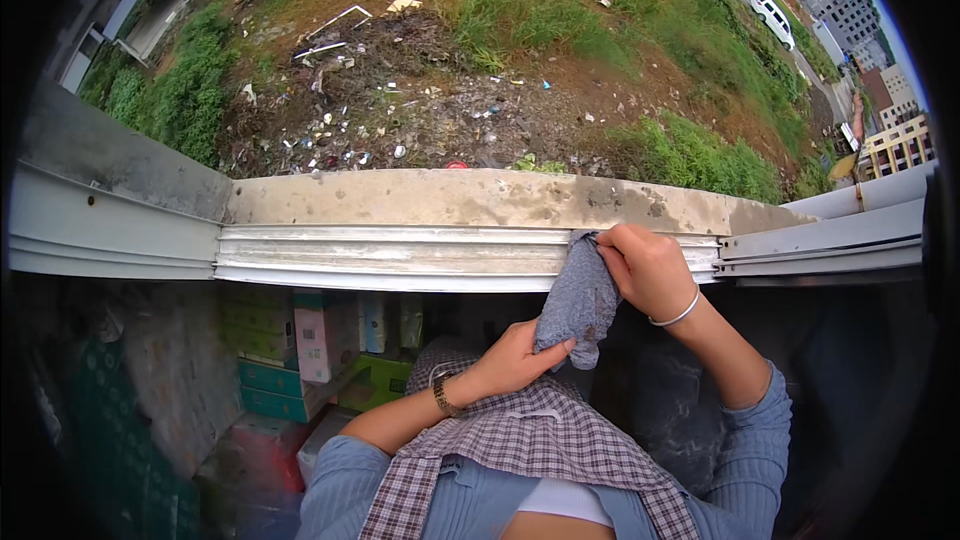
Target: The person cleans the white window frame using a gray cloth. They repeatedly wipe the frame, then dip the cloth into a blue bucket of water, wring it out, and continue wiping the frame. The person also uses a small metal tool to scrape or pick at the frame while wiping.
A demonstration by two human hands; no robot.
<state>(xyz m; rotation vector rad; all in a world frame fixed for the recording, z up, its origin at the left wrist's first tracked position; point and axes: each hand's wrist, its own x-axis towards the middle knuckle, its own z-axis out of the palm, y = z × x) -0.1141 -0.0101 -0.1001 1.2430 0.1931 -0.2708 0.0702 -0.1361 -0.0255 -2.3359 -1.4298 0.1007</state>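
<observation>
A damp-looking grey cloth [577, 300] with brownish stains hangs between my two hands. My right hand [649, 270] pinches its upper end over the white window track [390, 251]. Lower down, on the inner side of the sill, my left hand [517, 364] grips the cloth's bottom part, thumb across the front. The track's grooves bear grey and brown dirt along their length. Just beyond it runs the concrete outer ledge [420, 199], with dark stains towards the right.
White window frame sides stand at left [112, 229] and right [825, 244]. Below the sill, indoors, are stacked cartons [270, 390] and a pink-and-white box [313, 341]. Outside lies ground strewn with litter [375, 112], with grass and a white van [772, 19] farther off.
</observation>
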